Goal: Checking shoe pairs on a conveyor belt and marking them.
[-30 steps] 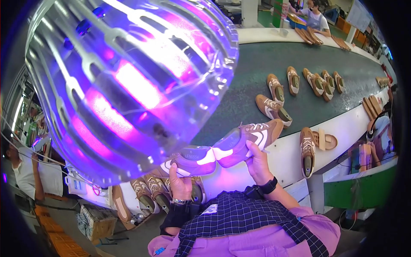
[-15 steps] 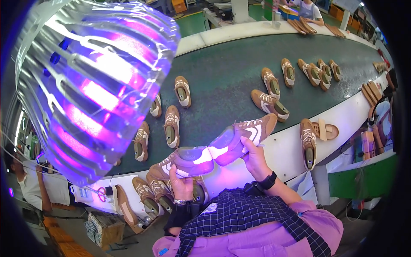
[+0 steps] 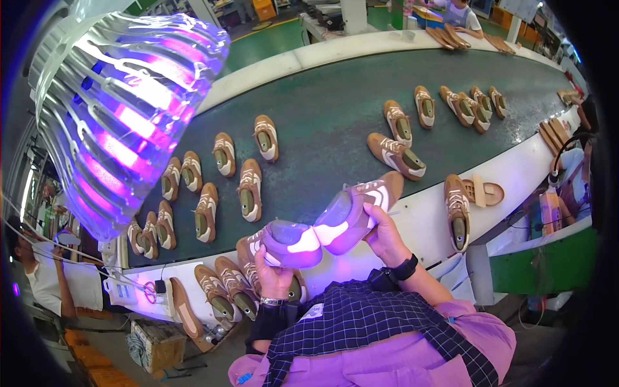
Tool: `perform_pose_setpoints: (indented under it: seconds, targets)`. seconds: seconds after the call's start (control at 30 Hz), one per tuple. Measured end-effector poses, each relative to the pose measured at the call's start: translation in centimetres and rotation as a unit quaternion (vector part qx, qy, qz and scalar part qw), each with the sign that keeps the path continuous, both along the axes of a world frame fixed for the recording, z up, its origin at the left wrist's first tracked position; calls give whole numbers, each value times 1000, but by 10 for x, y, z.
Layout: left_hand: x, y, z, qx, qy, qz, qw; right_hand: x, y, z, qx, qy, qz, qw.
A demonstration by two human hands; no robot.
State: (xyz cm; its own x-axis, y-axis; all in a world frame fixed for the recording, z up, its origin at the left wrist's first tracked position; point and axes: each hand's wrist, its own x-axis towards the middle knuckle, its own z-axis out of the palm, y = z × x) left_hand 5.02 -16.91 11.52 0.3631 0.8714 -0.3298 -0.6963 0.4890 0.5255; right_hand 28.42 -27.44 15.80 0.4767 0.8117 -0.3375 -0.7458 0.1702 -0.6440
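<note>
Together above the white bench edge [image 3: 422, 235], two brown-and-white lace-up sneakers are held heel to heel.
The left hand [image 3: 275, 280] grasps one sneaker [image 3: 290, 244], thumb against its side; the right hand [image 3: 388, 242] grasps the other sneaker [image 3: 345, 222] likewise, toes pointing outward, a violet tint on both heels. Near the left hand, similar sneakers [image 3: 207, 282] stand side by side on the bench, beside a long brown sole [image 3: 186, 309]. Farther right, an upright sneaker [image 3: 456, 197] with an olive shoe last [image 3: 458, 232] inside stands next to a tan sole [image 3: 494, 194]. Beyond, more sneakers [image 3: 250, 184] sit scattered across the dark green conveyor belt [image 3: 322, 97]. A ribbed violet lamp [image 3: 129, 129] looms upper left; a co-worker [image 3: 460, 15] is across the belt.
</note>
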Motion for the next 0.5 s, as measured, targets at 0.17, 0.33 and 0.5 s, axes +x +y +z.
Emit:
perform_pose_setpoints:
  seconds: [0.17,0.33,0.5]
  targets:
    - [36,-8,-5,16,-81,-143,986,-3,-2,-21,22,119,139,983]
    - [53,-20,-33,224,38,-258,939,0,-8,-40,35,201,236,950]
    - [43,-16,-59,-123,-70,-232,963,20,-27,-79,-34,216,257,942]
